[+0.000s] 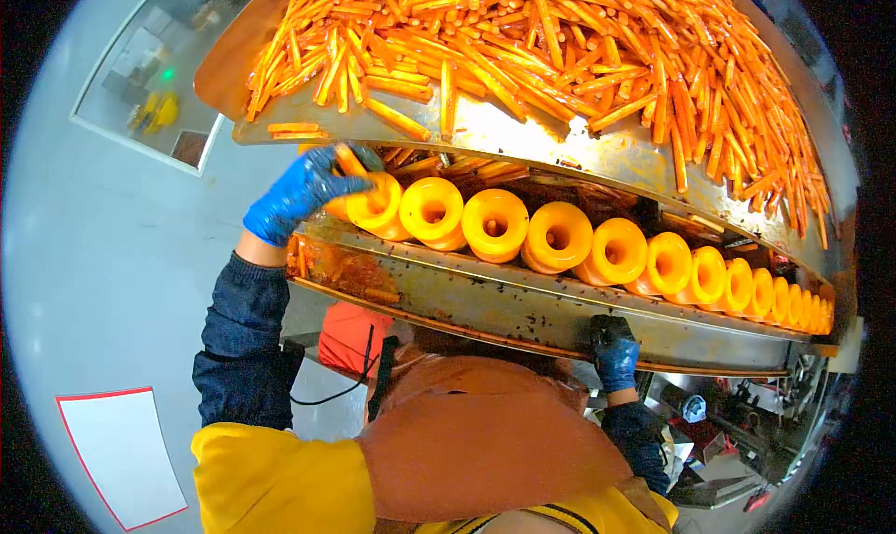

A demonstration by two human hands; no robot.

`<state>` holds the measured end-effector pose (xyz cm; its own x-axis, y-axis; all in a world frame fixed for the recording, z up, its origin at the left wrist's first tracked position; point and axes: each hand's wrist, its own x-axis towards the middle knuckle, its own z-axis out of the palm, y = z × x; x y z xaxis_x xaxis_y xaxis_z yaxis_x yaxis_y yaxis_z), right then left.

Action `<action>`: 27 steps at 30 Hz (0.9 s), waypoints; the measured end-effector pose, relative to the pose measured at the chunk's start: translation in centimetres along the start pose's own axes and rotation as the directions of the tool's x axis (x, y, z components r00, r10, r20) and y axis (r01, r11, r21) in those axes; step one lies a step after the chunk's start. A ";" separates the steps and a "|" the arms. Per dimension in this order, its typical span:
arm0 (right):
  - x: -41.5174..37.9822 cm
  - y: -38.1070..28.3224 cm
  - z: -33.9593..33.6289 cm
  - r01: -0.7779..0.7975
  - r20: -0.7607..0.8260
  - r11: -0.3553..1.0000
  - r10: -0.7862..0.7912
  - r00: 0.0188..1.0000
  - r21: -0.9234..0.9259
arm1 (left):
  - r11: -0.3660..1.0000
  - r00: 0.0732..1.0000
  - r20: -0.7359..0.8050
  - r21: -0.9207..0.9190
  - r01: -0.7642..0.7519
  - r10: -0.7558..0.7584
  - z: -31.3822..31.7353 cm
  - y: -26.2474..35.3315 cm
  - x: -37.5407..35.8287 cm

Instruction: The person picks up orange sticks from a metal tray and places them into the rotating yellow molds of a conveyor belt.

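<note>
My left hand (303, 193), in a wet blue glove, pinches an orange stick (350, 161) above the leftmost yellow-orange funnel cups. The stick tilts toward the open mouth of a funnel cup (375, 205), and the fingers reach the cup's rim. More such cups run in a curved row to the right, one with a stick end visible inside (495, 226). My right hand (616, 355), also blue-gloved with dark fingertips, is curled over the front edge of a metal trough (523, 315). Dark specks are scattered in that trough.
A metal tray (523, 128) behind the cups carries a large heap of orange sticks (560, 39). More sticks lie under its front lip. A brown apron (485, 441) covers my front. A wall with a window (168, 67) stands at left; machine parts (719, 413) are at lower right.
</note>
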<state>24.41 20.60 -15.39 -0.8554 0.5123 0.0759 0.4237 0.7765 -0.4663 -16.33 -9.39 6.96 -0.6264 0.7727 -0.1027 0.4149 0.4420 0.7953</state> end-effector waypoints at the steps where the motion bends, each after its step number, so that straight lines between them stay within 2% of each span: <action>1: 0.0 0.0 -0.1 0.003 0.019 1.000 -0.002 1.000 -0.005 | 0.982 0.997 0.074 0.187 -0.010 -0.004 0.6 0.8 -0.3; 2: 0.0 -0.1 -0.2 0.004 0.038 1.000 -0.004 0.999 -0.009 | 0.999 0.999 0.020 0.045 -0.027 0.026 0.6 -0.7 0.0; 3: 0.0 -0.2 -0.3 0.004 0.038 1.000 -0.004 0.999 -0.010 | 0.999 0.999 0.020 0.045 -0.027 0.026 0.2 -0.3 0.6; 5: -0.1 -0.3 -0.5 0.015 0.044 1.000 -0.015 0.999 0.013 | 0.929 0.957 -0.232 0.361 -0.080 0.173 -0.5 0.9 2.8; 6: -0.1 -0.3 -0.6 0.017 0.044 1.000 -0.018 0.999 0.009 | 0.815 0.943 -0.144 0.553 -0.175 0.300 -0.9 0.2 4.6; 7: 0.0 -0.3 -0.7 0.023 0.064 1.000 -0.023 0.998 -0.005 | 0.816 0.942 -0.147 0.551 -0.176 0.302 -1.1 -0.9 6.4; 9: 0.1 -0.1 -0.6 0.024 0.074 0.999 -0.023 0.997 -0.022 | 0.536 0.866 0.150 0.731 -0.421 0.477 -0.9 -2.2 9.4; 10: 0.1 0.1 -0.5 0.045 0.067 0.999 -0.043 0.997 -0.027 | 0.534 0.862 0.153 0.729 -0.428 0.483 -0.5 -0.4 10.0; 11: 0.0 0.3 -0.3 0.065 0.062 0.997 -0.063 0.996 -0.032 | 0.510 0.940 0.214 0.797 -0.324 0.264 -0.3 1.5 10.7; 12: -0.1 0.6 0.0 0.061 0.057 0.998 -0.059 0.997 -0.036 | 0.455 0.970 0.242 0.861 -0.228 0.029 -0.1 3.2 11.3; 13: -0.3 1.0 0.5 0.010 0.067 0.999 -0.008 0.998 -0.039 | 0.455 0.969 0.243 0.860 -0.231 0.033 0.0 3.8 11.9; 15: -0.2 0.8 0.5 -0.045 0.073 0.998 0.048 0.996 -0.037 | 0.661 0.999 -0.021 0.750 -0.002 0.026 -0.3 4.5 13.3; 16: 0.0 0.2 -0.2 -0.004 0.079 0.999 0.007 0.997 -0.032 | 0.811 0.994 -0.045 0.582 -0.056 0.101 -0.5 4.0 14.0; 17: 0.1 -0.2 -0.6 0.042 0.090 0.999 -0.039 0.995 -0.029 | 0.812 0.994 -0.045 0.581 -0.053 0.097 0.1 3.6 14.6; 19: -0.1 0.0 -0.5 0.039 0.091 0.999 -0.037 0.995 -0.017 | 0.770 0.997 0.014 0.635 0.053 -0.080 2.4 4.2 15.4; 23: -0.2 0.6 0.1 0.056 0.046 0.997 -0.054 0.998 -0.052 | 0.820 1.000 -0.027 0.572 0.023 -0.008 3.2 1.3 16.6; 24: -0.3 0.7 0.1 0.055 0.047 0.997 -0.053 0.997 -0.053 | 0.956 0.994 -0.046 0.283 -0.081 0.097 2.1 1.8 14.6; 25: -0.2 0.7 0.2 0.040 0.065 0.997 -0.035 0.997 -0.068 | 0.981 0.977 -0.098 -0.030 -0.193 0.189 1.2 2.5 12.6; 27: -0.1 0.6 0.4 0.027 0.085 0.997 -0.020 0.996 -0.078 | 0.968 0.941 -0.275 -0.095 -0.232 0.198 0.6 3.6 8.8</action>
<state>24.63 20.86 -16.03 -0.8861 0.4635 0.0103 0.4224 0.8164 -0.3938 -20.01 -0.73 8.52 -0.6886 0.6893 0.2252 0.4839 0.2055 0.8506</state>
